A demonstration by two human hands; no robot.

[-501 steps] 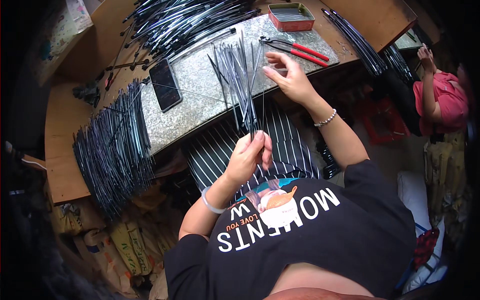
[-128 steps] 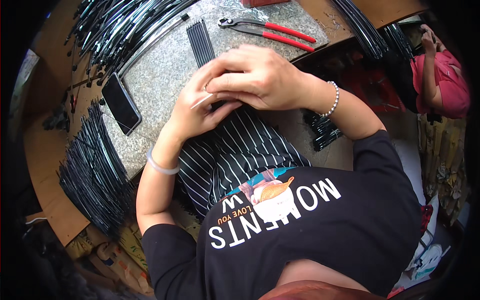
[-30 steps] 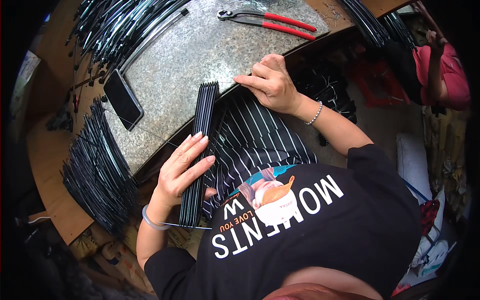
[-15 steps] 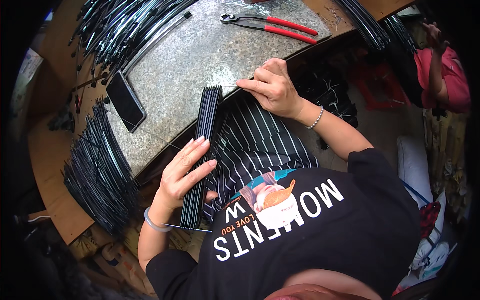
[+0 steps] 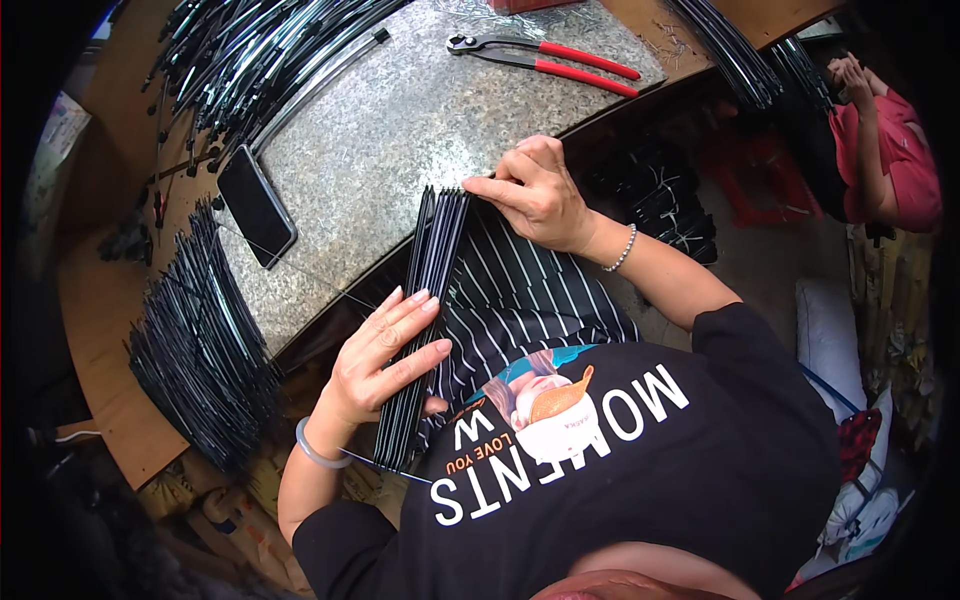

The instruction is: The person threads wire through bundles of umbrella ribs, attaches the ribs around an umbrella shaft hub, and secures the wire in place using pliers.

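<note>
Though left hand (image 5: pixel 378 368) hides middle of black rod bundle (image 5: pixel 440 245), fingers clasp it above striped cloth (image 5: pixel 520 290); right hand (image 5: pixel 470 186) curled, fingertips at bundle's top, cannot tell if gripping; red box (image 5: pixel 525 4) cut off.

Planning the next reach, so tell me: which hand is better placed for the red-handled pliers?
Probably the right hand: it is nearer the pliers, at the top end of the black rods. The left hand is farther off and holds the rods lower down.

Speckled stone slab (image 5: pixel 350 140) on wooden table (image 5: pixel 118 395), greyish floor (image 5: pixel 752 262)
</note>
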